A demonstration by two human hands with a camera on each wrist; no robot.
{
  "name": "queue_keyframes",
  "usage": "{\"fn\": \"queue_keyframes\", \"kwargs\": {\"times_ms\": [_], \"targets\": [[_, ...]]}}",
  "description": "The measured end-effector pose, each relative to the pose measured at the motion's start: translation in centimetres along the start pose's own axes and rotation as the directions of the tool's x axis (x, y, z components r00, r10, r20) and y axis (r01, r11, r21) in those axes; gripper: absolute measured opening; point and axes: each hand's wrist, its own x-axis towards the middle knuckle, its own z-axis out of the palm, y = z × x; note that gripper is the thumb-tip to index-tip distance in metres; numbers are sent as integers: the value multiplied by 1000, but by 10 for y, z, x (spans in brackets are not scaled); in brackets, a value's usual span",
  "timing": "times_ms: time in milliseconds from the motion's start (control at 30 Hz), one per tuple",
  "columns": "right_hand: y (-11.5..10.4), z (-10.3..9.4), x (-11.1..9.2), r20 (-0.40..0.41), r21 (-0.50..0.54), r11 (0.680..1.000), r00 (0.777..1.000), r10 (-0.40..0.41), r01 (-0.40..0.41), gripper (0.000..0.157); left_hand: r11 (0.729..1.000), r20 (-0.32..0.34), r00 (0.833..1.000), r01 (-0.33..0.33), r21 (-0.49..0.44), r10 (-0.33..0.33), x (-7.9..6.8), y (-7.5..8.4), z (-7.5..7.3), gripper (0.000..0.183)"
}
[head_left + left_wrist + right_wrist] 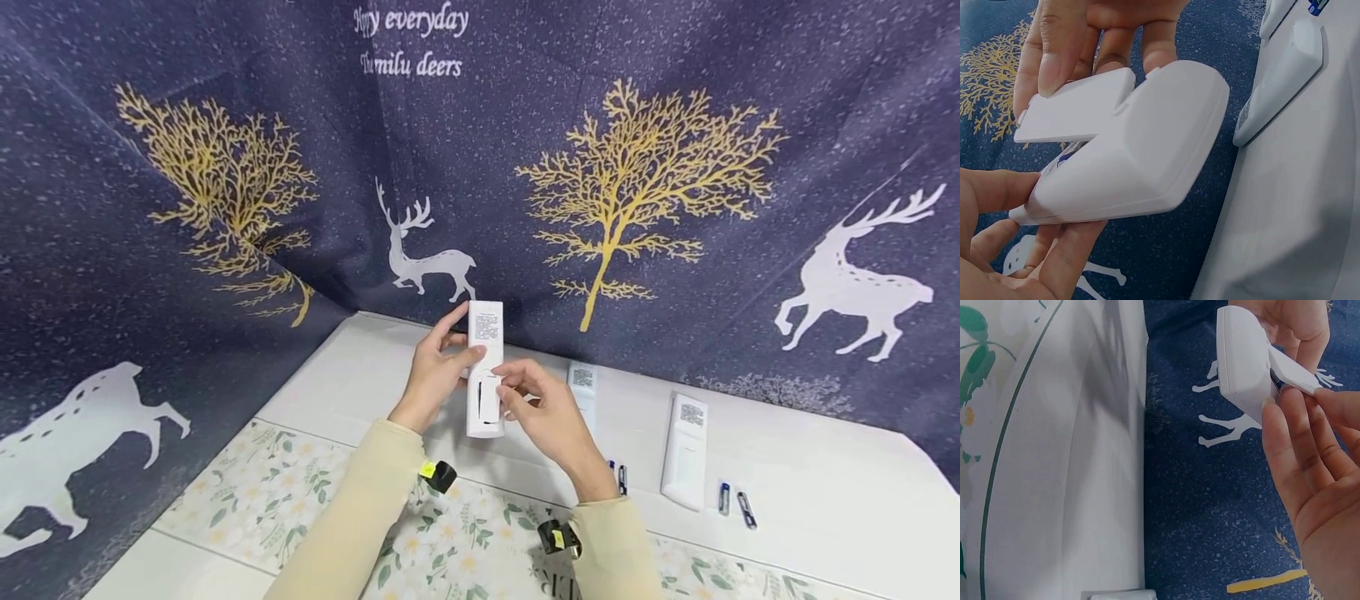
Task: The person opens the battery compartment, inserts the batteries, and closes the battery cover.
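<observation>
In the head view my left hand (432,372) grips a white remote control (487,333) around its upper half, back side towards me. The thumb and fingertips of my right hand (546,414) pinch the edge of its battery cover (491,402). That cover (1079,107) stands tilted up from the remote in the left wrist view, with its end near the remote's rounded end. Beneath it a bit of a blue battery (1067,156) shows inside the compartment; the rest is hidden. The right wrist view shows the raised cover (1292,372) between my fingers.
Two more white remotes lie back up on the white table, one behind my right hand (582,375) and another farther right (686,454). Beside the latter lie two batteries (724,498); more batteries (622,478) lie by my right wrist. A dark printed cloth (487,167) hangs behind.
</observation>
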Motion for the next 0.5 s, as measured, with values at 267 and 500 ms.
{"fn": "queue_keyframes", "kwargs": {"times_ms": [267,500], "targets": [[2,1,0,5,17,1000,1000,-5,5,20,1000,12,1000,-3,5,3,0,-2,-1,72],[3,0,0,11,50,999,1000,7,-7,19,999,-6,1000,7,31,-7,0,-2,-1,71]]}}
